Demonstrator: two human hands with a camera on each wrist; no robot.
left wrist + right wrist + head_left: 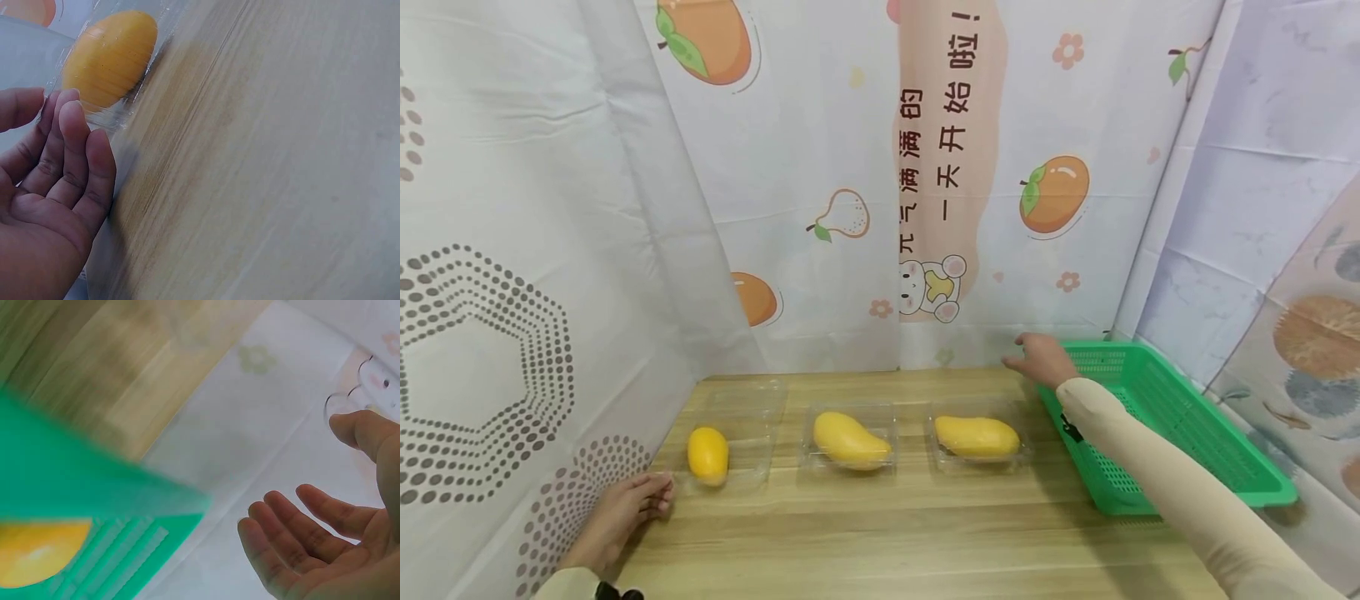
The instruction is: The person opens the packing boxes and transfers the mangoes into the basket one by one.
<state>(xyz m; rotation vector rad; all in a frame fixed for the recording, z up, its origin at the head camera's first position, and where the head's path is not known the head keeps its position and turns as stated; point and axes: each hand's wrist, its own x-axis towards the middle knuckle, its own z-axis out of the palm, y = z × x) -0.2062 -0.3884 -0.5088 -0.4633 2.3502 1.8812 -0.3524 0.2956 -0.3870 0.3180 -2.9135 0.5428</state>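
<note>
My left hand (625, 510) is at the table's left edge. In the left wrist view its thumb and index finger pinch the edge of a clear plastic box (94, 117). A yellow mango (707, 456) lies in that box, whose clear lid (745, 396) seems folded back behind it. My right hand (1042, 360) hovers over the far left corner of a green basket (1213, 425), fingers spread and slightly bent, holding nothing. Inside the basket, the right wrist view shows part of a yellow mango (40, 550); my arm hides part of the basket in the head view.
Two more clear boxes hold a mango each: one mango (850, 440) mid-table, another mango (976, 437) left of the basket. Printed curtains (820, 317) stand along the back and both sides of the wooden table (880, 542).
</note>
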